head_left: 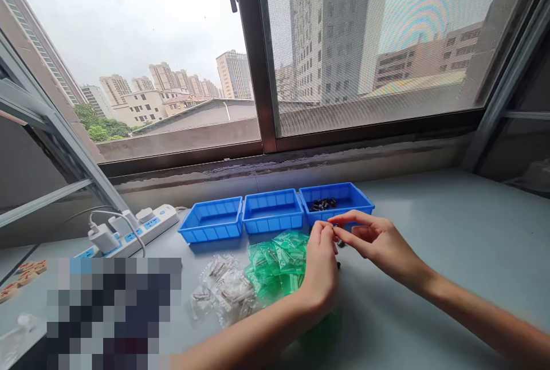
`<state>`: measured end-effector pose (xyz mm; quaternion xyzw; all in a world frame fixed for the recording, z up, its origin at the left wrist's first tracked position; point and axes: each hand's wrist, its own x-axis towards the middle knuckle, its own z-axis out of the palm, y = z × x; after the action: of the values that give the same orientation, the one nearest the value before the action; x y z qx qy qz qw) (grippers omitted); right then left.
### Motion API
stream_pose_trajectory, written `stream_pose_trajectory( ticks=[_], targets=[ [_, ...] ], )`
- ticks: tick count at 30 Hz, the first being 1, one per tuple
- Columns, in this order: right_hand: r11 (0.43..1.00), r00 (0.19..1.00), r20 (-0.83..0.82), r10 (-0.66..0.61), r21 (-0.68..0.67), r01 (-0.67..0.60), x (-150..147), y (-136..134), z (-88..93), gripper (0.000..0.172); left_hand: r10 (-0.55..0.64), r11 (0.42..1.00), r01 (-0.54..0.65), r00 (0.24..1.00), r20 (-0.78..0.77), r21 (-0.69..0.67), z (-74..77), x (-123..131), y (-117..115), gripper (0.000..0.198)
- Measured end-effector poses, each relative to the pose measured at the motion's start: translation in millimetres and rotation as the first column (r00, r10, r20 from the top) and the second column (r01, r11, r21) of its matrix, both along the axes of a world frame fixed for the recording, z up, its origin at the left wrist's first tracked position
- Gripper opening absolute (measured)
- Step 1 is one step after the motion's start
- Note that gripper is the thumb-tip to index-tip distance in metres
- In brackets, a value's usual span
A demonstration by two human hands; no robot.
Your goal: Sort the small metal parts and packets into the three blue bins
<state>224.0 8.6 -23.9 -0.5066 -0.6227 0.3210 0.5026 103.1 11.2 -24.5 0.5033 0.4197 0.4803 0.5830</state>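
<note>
Grey tabletop (451, 232) under a wide window (258, 72), tower blocks (234, 75) and overcast sky beyond the glass. At far left, near the table's edge, a few wooden pieces (26, 272). Behind them, a white power strip (148, 225) with white chargers (103, 237) plugged in. Further right, lined up side by side along the wall, three blue trays: left tray (210, 231), middle tray (272, 223), and right tray (361, 203), this last one holding a small heap of dark parts (324, 204). In front of the trays, a pile of clear packets (223, 292), and touching it on the right a pile of green packets (277, 261). Next, the left hand (320, 270), over the right edge of the green pile, fingers curled, thumb and forefinger pinched shut on a small dark part (336, 225) just in front of the right tray's near wall. Meeting it from the right, the right hand (378, 241): forefinger stretched to the same part, thumb below, other fingers loosely bent. Too small to tell whether gripping or only touching. Below the fingertips, on the table between the hands, two more dark bits (340, 243).
</note>
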Motion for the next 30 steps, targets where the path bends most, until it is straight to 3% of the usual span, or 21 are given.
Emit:
stream_pose_trajectory(
  ticks=[6, 10, 17, 23, 30],
  targets=[
    [1.0, 1.0, 0.01, 0.028, -0.008, -0.027, -1.3, -3.9, 9.0, 0.046, 0.015, 0.999, -0.015, 1.0, 0.008, 0.031, -1.7, -0.8, -0.3, 0.024],
    [0.999, 0.999, -0.026, -0.019, -0.041, 0.017, -0.1, -2.5, 10.7, 0.054, 0.025, 0.998, -0.025, 1.0, 0.004, 0.05, -2.6, -0.6, 0.2, 0.023],
    [0.994, 0.985, -0.142, -0.1, -0.052, 0.093, 5.7, 6.8, 0.6, 0.053, 0.009, 0.999, -0.009, 1.0, -0.013, 0.035, -1.2, -0.3, 0.6, 0.016],
    [0.992, 0.987, -0.142, -0.076, -0.108, 0.061, 8.6, 14.1, -9.5, 0.052, 0.013, 0.999, -0.012, 1.0, -0.023, 0.051, -0.2, -0.5, -0.6, 0.018],
    [0.988, 0.987, -0.121, -0.109, -0.124, 0.094, 10.0, 17.2, -5.0, 0.051, 0.01, 0.998, -0.009, 1.0, -0.026, 0.057, -0.1, 0.4, 0.7, 0.02]
  ],
)
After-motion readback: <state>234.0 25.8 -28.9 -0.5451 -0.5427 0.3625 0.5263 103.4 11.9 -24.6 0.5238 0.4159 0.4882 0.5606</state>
